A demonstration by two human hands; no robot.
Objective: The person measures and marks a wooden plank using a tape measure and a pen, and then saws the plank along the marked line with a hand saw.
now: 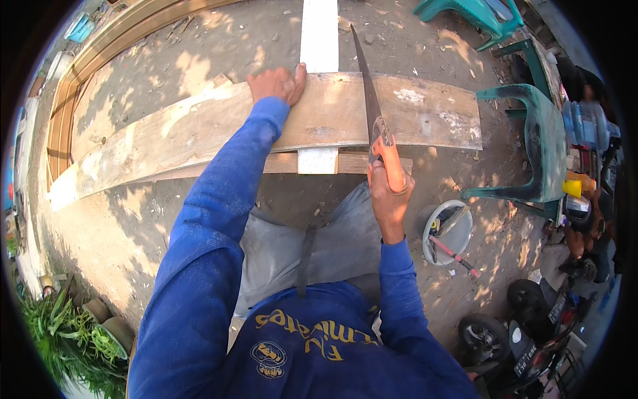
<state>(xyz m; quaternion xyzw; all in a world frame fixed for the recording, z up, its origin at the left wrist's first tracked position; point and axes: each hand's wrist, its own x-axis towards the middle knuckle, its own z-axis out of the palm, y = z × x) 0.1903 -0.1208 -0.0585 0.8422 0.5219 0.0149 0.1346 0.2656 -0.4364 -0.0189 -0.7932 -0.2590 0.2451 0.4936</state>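
A long, weathered wooden board [432,106] lies crosswise in front of me, over a narrower white plank [319,33] and above another length of wood [359,163]. My left hand [279,85] grips the board's far edge beside the white plank, fingers curled down on it. My right hand [387,199] is closed round the orange handle of a handsaw [369,86]. The saw's dark blade points away from me across the board, to the right of the white plank, with its tip beyond the far edge. Whether the teeth are in a cut, I cannot tell.
Green plastic chairs [535,153] stand at right. A pale bucket [448,219] of tools sits on the sunlit ground near my right arm. Motorcycles [485,336] are at lower right, potted plants [53,332] at lower left, and wooden frames [100,53] at upper left.
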